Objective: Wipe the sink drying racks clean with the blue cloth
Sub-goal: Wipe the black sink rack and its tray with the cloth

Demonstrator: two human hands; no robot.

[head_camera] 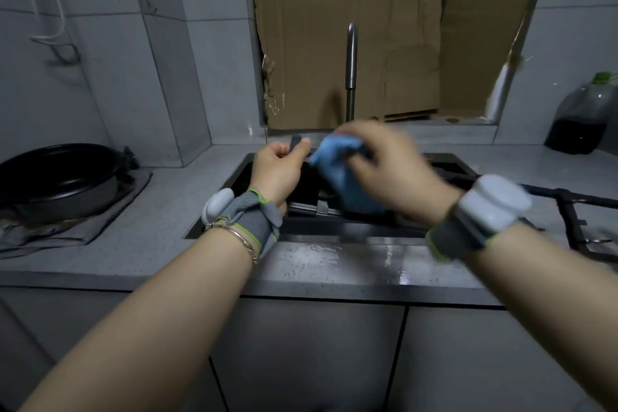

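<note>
Over the dark sink (240, 174), my left hand (277, 167) grips the upper end of a dark drying rack (302, 197), holding it tilted upright. My right hand (384, 167), blurred by motion, holds the blue cloth (341, 174) bunched against the rack just right of my left hand. The cloth hides most of the rack's middle; its lower end rests inside the sink. A second black rack (568, 207) lies on the counter at the right, partly hidden by my right wrist.
A steel faucet (351, 70) rises behind the sink in front of cardboard (351, 53) covering the window. A black pan (57, 177) sits on a grey cloth at the left. A dark liquid bottle (585, 114) stands far right. The counter's front edge (334, 264) is wet.
</note>
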